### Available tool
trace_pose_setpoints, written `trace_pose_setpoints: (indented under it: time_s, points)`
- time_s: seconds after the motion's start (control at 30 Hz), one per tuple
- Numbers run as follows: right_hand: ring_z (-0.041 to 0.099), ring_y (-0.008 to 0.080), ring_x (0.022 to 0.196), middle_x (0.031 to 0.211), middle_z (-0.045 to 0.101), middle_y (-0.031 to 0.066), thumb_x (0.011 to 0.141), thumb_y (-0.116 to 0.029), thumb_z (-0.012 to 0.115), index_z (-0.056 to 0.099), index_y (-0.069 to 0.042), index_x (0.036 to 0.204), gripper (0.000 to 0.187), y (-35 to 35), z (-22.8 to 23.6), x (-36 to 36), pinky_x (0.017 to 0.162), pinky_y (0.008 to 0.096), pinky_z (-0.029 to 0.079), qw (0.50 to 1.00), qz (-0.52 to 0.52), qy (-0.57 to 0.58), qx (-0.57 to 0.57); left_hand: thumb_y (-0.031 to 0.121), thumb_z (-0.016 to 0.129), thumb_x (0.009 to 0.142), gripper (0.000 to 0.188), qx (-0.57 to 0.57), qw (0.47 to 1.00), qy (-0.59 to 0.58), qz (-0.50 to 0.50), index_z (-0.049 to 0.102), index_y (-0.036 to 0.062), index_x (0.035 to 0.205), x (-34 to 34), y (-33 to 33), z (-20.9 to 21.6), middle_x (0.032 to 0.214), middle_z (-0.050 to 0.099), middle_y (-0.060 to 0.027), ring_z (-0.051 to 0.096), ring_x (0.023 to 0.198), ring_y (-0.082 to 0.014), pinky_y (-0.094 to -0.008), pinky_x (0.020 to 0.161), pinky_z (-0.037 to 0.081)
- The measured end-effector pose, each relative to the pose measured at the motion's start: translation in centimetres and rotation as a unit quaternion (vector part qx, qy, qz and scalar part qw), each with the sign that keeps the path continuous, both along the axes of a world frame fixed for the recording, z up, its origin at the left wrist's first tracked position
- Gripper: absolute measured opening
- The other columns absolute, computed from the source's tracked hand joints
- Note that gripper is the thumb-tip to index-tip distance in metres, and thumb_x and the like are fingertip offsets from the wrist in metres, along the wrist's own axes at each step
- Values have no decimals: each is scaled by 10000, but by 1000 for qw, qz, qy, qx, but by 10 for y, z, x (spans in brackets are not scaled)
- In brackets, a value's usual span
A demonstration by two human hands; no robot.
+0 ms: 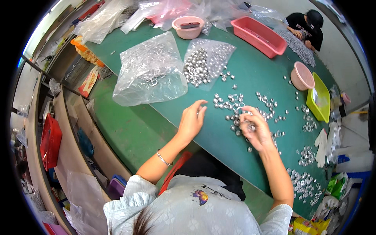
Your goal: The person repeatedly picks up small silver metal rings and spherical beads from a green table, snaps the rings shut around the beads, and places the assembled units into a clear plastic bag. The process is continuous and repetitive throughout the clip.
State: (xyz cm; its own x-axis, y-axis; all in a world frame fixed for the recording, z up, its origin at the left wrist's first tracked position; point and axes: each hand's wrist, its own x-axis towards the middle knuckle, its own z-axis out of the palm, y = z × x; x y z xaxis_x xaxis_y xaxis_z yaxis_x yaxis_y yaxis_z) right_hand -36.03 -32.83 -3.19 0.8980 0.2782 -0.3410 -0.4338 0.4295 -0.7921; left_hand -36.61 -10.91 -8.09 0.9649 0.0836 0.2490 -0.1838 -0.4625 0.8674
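Note:
My right hand (256, 131) is over the green table with its fingers curled, and shiny metal pieces (251, 127) show inside them. Whether these are rings or round caps is too blurred to tell. Around and under this hand lie many small silvery round pieces (221, 105), with a few metal rings (235, 98) among them. My left hand (192, 120) is above the table's near edge, left of the pieces. Its thumb and index finger stand apart, and nothing shows between them.
Beyond my hands lie a clear bag of metal rings (150, 68) and one of round pieces (197, 64). Pink bowls (188, 32), a pink tray (258, 37) and a yellow-green tray (319, 98) stand farther off. A person in black (307, 29) works at the far right.

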Motion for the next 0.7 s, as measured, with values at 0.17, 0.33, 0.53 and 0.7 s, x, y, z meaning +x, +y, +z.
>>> trace_pose_setpoints:
  time_s: [0.17,0.33,0.53,0.7]
  points:
    - [560,187,513,670,638,87,789,-220,674,673,-31,907,223,94,-26,71,513,329,452,830,25,-374,-413,87,569,865,204,-61,996,66,10,588,2,1049,14,27,-17,655,572,-71,537,608,-125,-289,563,437]
    - [659,310,667,707,654,146,798,-178,618,542,-22,930,218,166,-40,132,580,404,521,567,46,-433,-699,121,576,881,255,-358,907,220,-15,555,13,1112,14,38,-6,702,524,1,444,574,-60,-221,515,361]
    - [660,325,646,732,649,159,776,-58,562,486,-28,846,107,182,-58,155,561,401,528,494,62,-456,-737,45,546,876,338,-617,760,192,67,473,-49,1193,26,79,10,805,494,-5,428,685,-76,-184,524,355]
    - [625,318,578,684,625,144,770,-69,587,514,-26,818,97,168,-49,145,517,407,483,657,-8,-448,-606,81,537,882,322,-674,706,216,22,486,-43,1175,38,86,6,907,569,-76,537,820,-160,-292,732,461]
